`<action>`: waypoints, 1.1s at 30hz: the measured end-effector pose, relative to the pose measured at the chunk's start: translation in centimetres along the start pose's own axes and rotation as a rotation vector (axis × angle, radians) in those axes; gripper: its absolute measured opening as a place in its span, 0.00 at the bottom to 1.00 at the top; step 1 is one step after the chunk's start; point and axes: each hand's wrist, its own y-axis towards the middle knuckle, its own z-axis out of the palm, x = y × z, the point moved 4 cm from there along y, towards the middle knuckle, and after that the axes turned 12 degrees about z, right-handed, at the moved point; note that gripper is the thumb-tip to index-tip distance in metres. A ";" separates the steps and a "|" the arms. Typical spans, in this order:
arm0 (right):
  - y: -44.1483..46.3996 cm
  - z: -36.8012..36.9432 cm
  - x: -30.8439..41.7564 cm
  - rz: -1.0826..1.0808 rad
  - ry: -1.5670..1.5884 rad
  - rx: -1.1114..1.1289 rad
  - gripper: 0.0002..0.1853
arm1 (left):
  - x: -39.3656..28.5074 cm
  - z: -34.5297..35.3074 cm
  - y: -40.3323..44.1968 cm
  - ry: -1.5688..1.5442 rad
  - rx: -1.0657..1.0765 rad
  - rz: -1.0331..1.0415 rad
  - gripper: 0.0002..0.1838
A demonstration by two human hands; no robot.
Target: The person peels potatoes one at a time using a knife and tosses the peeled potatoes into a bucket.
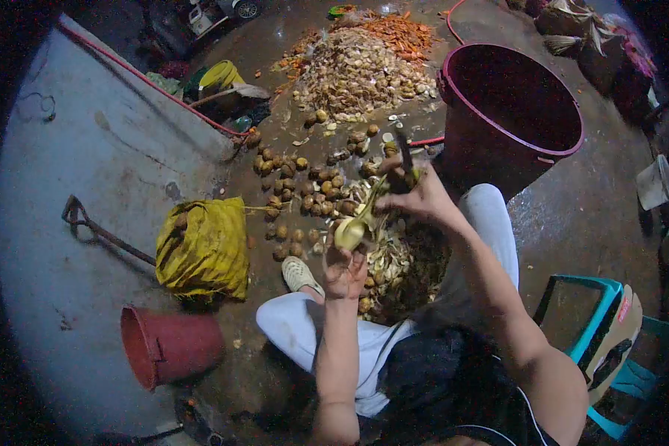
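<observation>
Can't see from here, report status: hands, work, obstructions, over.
Left hand cupping peeled vegetable. Right hand gripping dark tool, details blurred. Peelings heaped below; large tub near right arm.

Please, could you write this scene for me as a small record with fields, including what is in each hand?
left hand: the hand supports a pale round vegetable from below
right hand: the hand grips a dark-ended tool; exact type blurred
between the legs: pale peelings
floor ahead: scattered brown round vegetables
farther ahead: heap of pale pieces, with orange pieces at its far side
right side: large dark-red tub
left side: yellow sack, red bucket
</observation>
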 end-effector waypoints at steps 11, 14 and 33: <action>-0.3 0.0 -0.1 -0.082 0.119 0.056 0.27 | -0.2 -1.2 -0.4 0.149 -0.022 0.005 0.37; 1.6 -1.3 -3.3 0.206 -0.109 -0.063 0.30 | -0.2 -1.2 -0.5 -0.009 -0.067 -0.051 0.37; 1.9 -2.4 -4.8 0.079 -0.141 -0.075 0.28 | -1.2 0.9 0.2 0.115 -0.031 0.088 0.31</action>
